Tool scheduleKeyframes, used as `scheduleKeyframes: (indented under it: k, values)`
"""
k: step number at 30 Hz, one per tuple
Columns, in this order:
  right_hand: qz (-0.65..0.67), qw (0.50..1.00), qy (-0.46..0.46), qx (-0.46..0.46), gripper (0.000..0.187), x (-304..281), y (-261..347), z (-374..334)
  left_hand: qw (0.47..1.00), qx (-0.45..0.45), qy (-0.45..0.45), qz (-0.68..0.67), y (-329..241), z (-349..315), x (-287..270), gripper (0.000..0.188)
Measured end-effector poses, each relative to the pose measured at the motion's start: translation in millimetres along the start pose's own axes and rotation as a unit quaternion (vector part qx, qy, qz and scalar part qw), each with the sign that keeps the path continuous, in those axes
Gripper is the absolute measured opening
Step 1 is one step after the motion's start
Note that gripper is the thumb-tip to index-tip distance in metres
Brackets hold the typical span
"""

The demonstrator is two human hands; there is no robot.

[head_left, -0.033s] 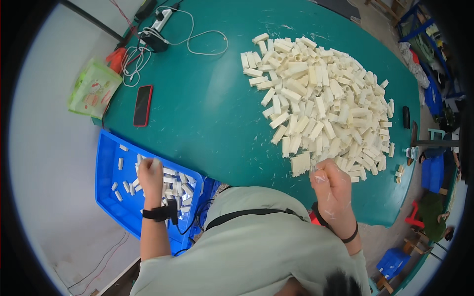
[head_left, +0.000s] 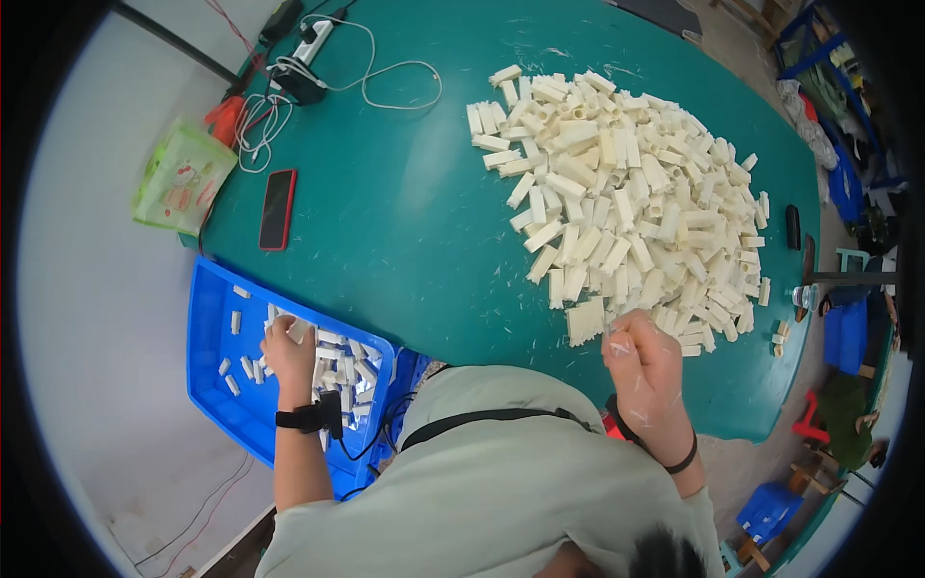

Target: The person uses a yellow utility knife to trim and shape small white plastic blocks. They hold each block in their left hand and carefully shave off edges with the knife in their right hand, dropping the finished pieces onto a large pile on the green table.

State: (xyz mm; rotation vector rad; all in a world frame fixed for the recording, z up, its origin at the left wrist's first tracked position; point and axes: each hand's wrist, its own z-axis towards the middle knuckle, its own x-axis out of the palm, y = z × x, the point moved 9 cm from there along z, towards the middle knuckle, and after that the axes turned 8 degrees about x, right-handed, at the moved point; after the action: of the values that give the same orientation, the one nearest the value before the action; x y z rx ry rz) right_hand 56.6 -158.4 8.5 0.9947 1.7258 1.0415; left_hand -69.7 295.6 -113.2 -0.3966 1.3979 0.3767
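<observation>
Over the blue tray point(head_left: 207, 361) at the lower left, my left hand point(head_left: 291, 361) is closed, with a small white plastic piece point(head_left: 299, 330) showing between thumb and fingers. Several short white pieces point(head_left: 364, 368) lie in the tray around and beneath that hand. My right hand point(head_left: 647, 371) is a curled fist at the table's near edge, with thin white shavings stuck to its skin. Whatever it holds, if anything, is hidden by the fingers. Just beyond it spreads a large heap of cream rectangular tube pieces point(head_left: 617, 202), with a wider square piece point(head_left: 585, 321) at its near edge.
The green table point(head_left: 405, 212) carries scattered shavings. A red-edged phone point(head_left: 277, 210), a white cable point(head_left: 405, 65), a power strip point(head_left: 313, 40) and a pale green bag point(head_left: 183, 183) are at the left. A black object point(head_left: 792, 227) lies near the right edge.
My left hand's fingers have shifted slightly, so more of the white piece shows. My right fist is nearly still at the same spot. The heap looks unchanged.
</observation>
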Motion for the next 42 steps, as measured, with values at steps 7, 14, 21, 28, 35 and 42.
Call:
scheduleKeyframes:
  k: [7,14,21,28,35,42]
  values:
    - [0.021,1.000,0.008,0.009,0.028,-10.2,-6.7,15.1,0.950,0.253,-0.003,-0.186,-209.9,64.7,1.1,0.026]
    - [0.023,0.998,-0.043,0.025,0.028,-42.6,-21.6,16.1,0.875,0.386,0.119,-0.268,-388.1,54.3,61.9,0.030]
    - [0.055,0.997,-0.050,0.021,0.024,-46.5,-29.4,16.1,0.883,0.173,0.213,-0.380,-388.9,71.4,111.1,0.035]
    - [0.058,0.997,-0.059,0.006,0.022,-45.3,-25.1,6.7,0.685,0.125,0.326,-0.640,-373.4,32.9,24.6,0.046]
    - [0.073,0.996,-0.017,-0.046,0.028,-22.7,0.1,-7.9,0.512,0.270,0.403,-0.709,-373.9,-33.1,-113.3,0.057]
    - [0.074,0.994,-0.048,-0.065,0.029,-12.6,11.0,-33.1,0.463,0.290,0.362,-0.755,-361.9,-46.3,-138.9,0.057]
